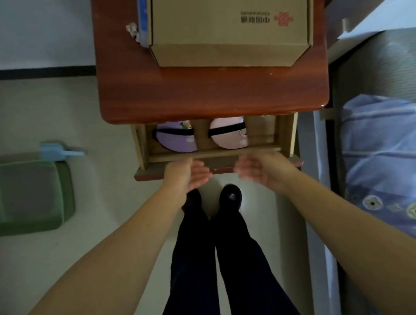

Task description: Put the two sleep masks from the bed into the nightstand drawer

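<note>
The nightstand drawer (284,133) stands pulled out below the reddish wooden nightstand top (194,94). Inside it lie a purple sleep mask (176,141) on the left and a pink sleep mask (230,134) on the right, each with a black strap, both partly hidden under the top. My left hand (190,174) and my right hand (257,168) rest flat against the drawer's front panel (149,175), fingers spread, palms turned inward, holding nothing.
A cardboard box (227,17) sits on the nightstand. The bed with a blue patterned quilt (396,161) runs along the right. A green bin (22,196) and a light blue scoop (56,151) lie on the floor at left. My legs and black shoes stand below the drawer.
</note>
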Available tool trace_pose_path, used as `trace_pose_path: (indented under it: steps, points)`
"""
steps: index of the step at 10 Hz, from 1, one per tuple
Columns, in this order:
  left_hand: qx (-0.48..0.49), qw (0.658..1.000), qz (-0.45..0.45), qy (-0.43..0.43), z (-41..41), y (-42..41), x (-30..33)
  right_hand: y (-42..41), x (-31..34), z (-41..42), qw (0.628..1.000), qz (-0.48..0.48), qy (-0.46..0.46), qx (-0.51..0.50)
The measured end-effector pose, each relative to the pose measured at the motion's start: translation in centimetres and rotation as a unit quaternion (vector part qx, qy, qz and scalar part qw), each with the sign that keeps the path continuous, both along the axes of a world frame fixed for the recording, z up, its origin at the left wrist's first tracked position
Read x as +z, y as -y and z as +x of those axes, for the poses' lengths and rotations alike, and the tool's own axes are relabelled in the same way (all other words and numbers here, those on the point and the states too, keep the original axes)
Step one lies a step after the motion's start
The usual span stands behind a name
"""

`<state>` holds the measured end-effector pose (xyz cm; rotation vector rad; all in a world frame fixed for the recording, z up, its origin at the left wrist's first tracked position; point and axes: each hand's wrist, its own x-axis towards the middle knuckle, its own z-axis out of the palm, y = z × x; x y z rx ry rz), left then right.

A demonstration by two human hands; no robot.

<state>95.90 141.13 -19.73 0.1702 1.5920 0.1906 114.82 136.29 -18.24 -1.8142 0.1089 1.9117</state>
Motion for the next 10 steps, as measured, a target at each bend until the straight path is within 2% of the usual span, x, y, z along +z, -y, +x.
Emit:
trace_pose_path:
  steps: [1, 2, 3, 4, 6, 8, 9, 10]
  points:
    - [0.059, 0.997, -0.051, -0.019, -2.8, 1.9, 0.4, 3.0, -0.7, -0.8, 0.992, -0.076, -0.093, -0.037]
    - [0.247, 0.968, -0.038, 0.006, -4.1, 1.2, 0.2, 3.3, -1.4, -0.4, 0.961, -0.039, -0.098, -0.255]
    - [0.362, 0.931, -0.030, 0.041, -4.2, 0.6, 1.3, 2.9, -0.7, 0.3, 0.935, -0.013, -0.097, -0.340]
    - [0.390, 0.915, -0.007, 0.101, -4.1, 0.3, 3.4, 2.4, 0.7, 1.0, 0.938, 0.010, -0.094, -0.333]
    - [0.393, 0.908, 0.015, 0.144, -3.0, -2.9, 5.1, -0.6, 1.6, 2.0, 0.941, 0.071, -0.067, -0.325]
    - [0.358, 0.918, 0.075, 0.156, -1.8, -7.7, 5.0, -5.6, 1.6, 2.1, 0.913, 0.094, -0.045, -0.395]
    - [0.370, 0.913, 0.067, 0.159, -1.7, -8.1, 4.1, -5.9, 1.9, 1.8, 0.908, 0.090, -0.043, -0.407]
    - [0.278, 0.951, 0.073, 0.116, -2.1, -6.9, 3.9, -5.2, 2.6, 1.1, 0.942, 0.061, -0.021, -0.330]
